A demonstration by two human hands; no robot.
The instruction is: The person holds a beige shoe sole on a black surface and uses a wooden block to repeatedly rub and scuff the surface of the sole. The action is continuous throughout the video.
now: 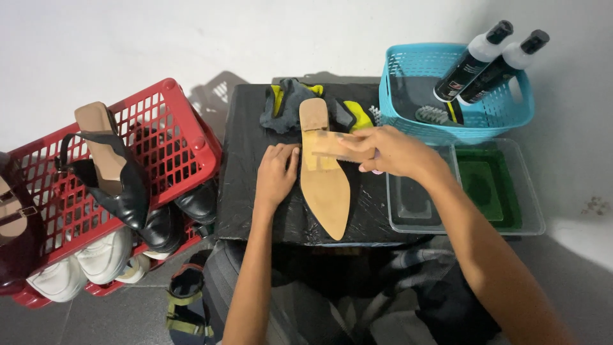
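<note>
A flat pointed shoe (324, 185) lies sole up on a black wrapped work surface (249, 153), its tan sole facing me and its toe toward me. My left hand (277, 174) rests on the shoe's left edge, fingers pressing it down. Across the sole's heel end lies a wooden-backed brush (329, 145), gripped by my right hand (389, 151). A grey and yellow cloth (286, 102) lies behind the shoe's heel.
A red basket (172, 128) on the left holds several shoes, among them a black heeled one (115, 172) and white ones (96, 255). At the back right a blue basket (408, 70) holds two spray bottles (488, 57) and a brush. A clear tray (530, 217) with green liquid sits at right.
</note>
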